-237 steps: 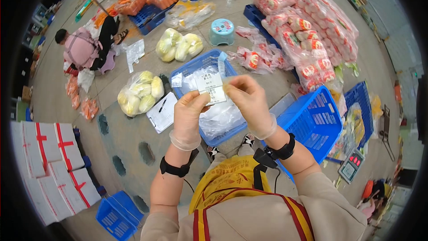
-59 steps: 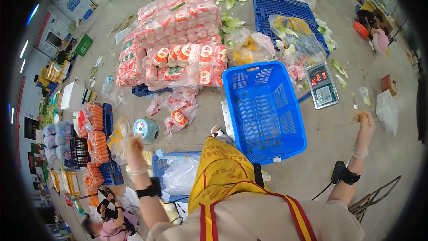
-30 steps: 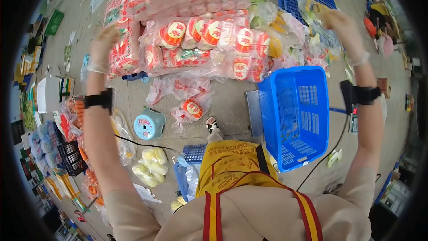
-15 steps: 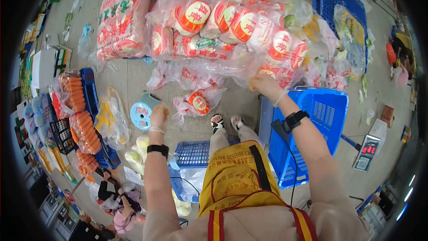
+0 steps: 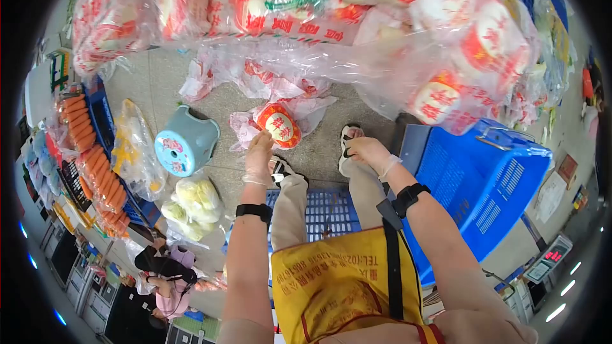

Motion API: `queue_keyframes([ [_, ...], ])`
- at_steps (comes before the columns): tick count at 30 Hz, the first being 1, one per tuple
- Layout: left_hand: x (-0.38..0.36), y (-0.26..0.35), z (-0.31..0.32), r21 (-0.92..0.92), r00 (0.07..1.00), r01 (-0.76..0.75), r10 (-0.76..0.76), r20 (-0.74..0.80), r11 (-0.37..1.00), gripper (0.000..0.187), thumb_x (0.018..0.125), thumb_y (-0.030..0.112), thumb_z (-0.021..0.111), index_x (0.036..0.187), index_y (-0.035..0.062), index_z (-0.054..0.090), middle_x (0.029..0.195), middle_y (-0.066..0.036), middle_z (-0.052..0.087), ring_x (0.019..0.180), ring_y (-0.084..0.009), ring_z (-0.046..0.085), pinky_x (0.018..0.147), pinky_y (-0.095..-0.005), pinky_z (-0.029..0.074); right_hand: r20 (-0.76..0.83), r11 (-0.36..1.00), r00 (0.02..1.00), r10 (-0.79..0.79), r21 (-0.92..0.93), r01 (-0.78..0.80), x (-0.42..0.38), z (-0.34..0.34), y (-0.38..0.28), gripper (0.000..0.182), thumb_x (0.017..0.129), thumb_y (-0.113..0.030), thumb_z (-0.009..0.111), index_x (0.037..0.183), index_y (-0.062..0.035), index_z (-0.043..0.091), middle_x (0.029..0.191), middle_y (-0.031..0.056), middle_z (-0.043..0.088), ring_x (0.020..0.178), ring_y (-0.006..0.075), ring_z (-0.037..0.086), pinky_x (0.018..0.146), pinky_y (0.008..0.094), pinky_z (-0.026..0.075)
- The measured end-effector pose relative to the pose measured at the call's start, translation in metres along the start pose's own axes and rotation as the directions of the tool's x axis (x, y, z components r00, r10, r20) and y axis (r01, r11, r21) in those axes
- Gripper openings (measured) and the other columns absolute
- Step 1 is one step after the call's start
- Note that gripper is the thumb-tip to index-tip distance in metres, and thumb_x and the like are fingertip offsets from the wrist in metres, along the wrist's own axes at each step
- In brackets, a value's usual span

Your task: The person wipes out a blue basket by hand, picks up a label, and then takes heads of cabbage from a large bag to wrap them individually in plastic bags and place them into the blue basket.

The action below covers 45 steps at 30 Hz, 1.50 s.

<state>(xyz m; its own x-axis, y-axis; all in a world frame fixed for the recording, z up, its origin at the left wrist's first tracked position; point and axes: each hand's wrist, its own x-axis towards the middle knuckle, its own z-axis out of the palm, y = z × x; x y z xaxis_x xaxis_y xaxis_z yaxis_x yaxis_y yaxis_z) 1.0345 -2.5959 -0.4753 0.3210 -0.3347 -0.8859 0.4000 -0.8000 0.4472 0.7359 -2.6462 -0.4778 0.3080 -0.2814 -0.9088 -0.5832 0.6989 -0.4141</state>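
My left hand [image 5: 259,156], fingers stretched out and holding nothing, reaches to the lower edge of a crumpled red-and-white printed wrapper [image 5: 279,125] on the floor. Its fingertips overlap that wrapper in this view. My right hand [image 5: 370,155] hovers in front of my right foot, fingers bent inward and closed; whether something small is in them I cannot tell. Ahead lies a large clear plastic bag [image 5: 306,57] packed with pale bundles in printed wrappers [image 5: 280,9]. More loose wrappers lie between it and my feet.
A blue stool [image 5: 191,140] and bagged pale-green vegetables [image 5: 194,200] stand at my left, with bagged carrots [image 5: 105,181] beyond. At my right is a big blue crate [image 5: 478,185], with a digital scale display [image 5: 549,258] behind it. A person [image 5: 171,280] sits at lower left.
My view has tipped closer to the floor. My right hand has left the big bag's edge and come in toward my feet. My left hand has moved from beside the stool to the floor wrapper.
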Motion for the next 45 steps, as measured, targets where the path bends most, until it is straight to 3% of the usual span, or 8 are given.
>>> queue_keyframes([
  [2,0.037,-0.029,0.007,-0.199,1.000,-0.003,-0.003,-0.030,0.980,0.045,0.086,0.029,0.059,0.126,0.0089,0.049,0.112,-0.001,0.057,0.101,-0.0108,0.051,0.084,-0.0259,0.039,-0.114,0.894,0.993,0.019,0.447,0.035,0.040,0.022,0.018,0.026,0.086,-0.019,0.054,0.104,-0.0011,0.061,0.083,0.0051,0.065,0.071,0.0132,0.060,0.063,0.0286,0.045],
  [15,0.200,-0.136,-0.024,-0.287,0.991,-0.130,0.113,-0.075,0.949,0.045,0.092,0.038,0.051,0.123,0.0051,0.046,0.108,-0.008,0.058,0.098,-0.0183,0.057,0.083,-0.0328,0.047,-0.275,0.955,0.946,-0.174,0.188,0.230,0.267,0.182,0.028,0.041,0.091,-0.033,0.046,0.115,-0.0010,0.055,0.113,0.0234,0.058,0.108,0.0363,0.054,0.091,0.0398,0.041],
  [24,0.092,-0.110,-0.070,-0.718,0.852,0.372,0.091,0.516,0.588,0.072,0.089,0.061,0.040,0.137,0.0064,0.037,0.132,-0.011,0.050,0.117,-0.0243,0.051,0.098,-0.0402,0.043,0.122,0.763,0.776,-0.619,-0.139,0.631,0.085,0.179,-0.072,0.020,0.081,-0.014,0.065,0.100,-0.0059,0.065,0.091,0.0087,0.062,0.095,0.0228,0.060,0.077,0.0309,0.048],
  [29,-0.027,-0.039,-0.072,-0.643,0.850,0.350,0.058,0.523,0.681,0.071,0.090,0.058,0.041,0.138,0.0066,0.035,0.133,-0.011,0.049,0.118,-0.0237,0.050,0.099,-0.0400,0.042,-0.355,0.661,0.580,-0.734,-0.173,0.730,-0.016,0.163,-0.118,0.045,0.081,-0.020,0.065,0.121,-0.0033,0.053,0.112,0.0121,0.059,0.104,0.0264,0.056,0.092,0.0352,0.042],
  [31,-0.061,-0.003,-0.069,-0.605,0.847,0.308,0.077,0.525,0.734,0.070,0.090,0.057,0.042,0.138,0.0067,0.035,0.134,-0.011,0.048,0.119,-0.0235,0.050,0.100,-0.0399,0.041,-0.229,0.640,0.911,-0.342,0.654,0.404,-0.046,0.155,-0.131,0.063,0.088,-0.025,0.060,0.138,-0.0024,0.032,0.130,0.0100,0.050,0.117,0.0203,0.048,0.099,0.0337,0.038],
  [36,-0.141,0.103,-0.045,-0.408,0.740,0.222,0.119,0.662,0.886,0.065,0.091,0.049,0.048,0.139,0.0069,0.033,0.135,-0.009,0.047,0.120,-0.0214,0.048,0.101,-0.0381,0.039,0.044,0.112,0.903,-0.427,0.994,0.005,-0.145,0.119,-0.182,0.060,0.093,-0.025,0.053,0.142,-0.0070,0.024,0.133,0.0065,0.047,0.117,0.0135,0.048,0.098,0.0294,0.040],
  [39,-0.223,0.169,-0.003,-0.199,0.694,-0.187,0.272,0.666,0.962,0.061,0.091,0.039,0.054,0.138,0.0051,0.035,0.132,-0.008,0.049,0.116,-0.0194,0.051,0.098,-0.0363,0.042,-0.100,0.007,0.843,-0.529,0.993,0.122,-0.194,0.094,-0.181,0.059,0.093,-0.025,0.053,0.142,-0.0073,0.025,0.132,0.0065,0.048,0.114,0.0140,0.051,0.097,0.0297,0.041],
  [45,-0.245,0.160,0.024,-0.179,0.555,0.076,0.107,0.825,0.981,0.077,0.087,0.060,0.047,0.138,0.0041,0.032,0.134,-0.011,0.048,0.116,-0.0230,0.051,0.098,-0.0388,0.043,-0.532,0.287,0.711,-0.459,0.669,0.686,-0.269,0.068,-0.175,0.057,0.091,-0.010,0.051,0.142,-0.0060,0.029,0.126,0.0077,0.051,0.110,0.0133,0.050,0.094,0.0281,0.041],
])
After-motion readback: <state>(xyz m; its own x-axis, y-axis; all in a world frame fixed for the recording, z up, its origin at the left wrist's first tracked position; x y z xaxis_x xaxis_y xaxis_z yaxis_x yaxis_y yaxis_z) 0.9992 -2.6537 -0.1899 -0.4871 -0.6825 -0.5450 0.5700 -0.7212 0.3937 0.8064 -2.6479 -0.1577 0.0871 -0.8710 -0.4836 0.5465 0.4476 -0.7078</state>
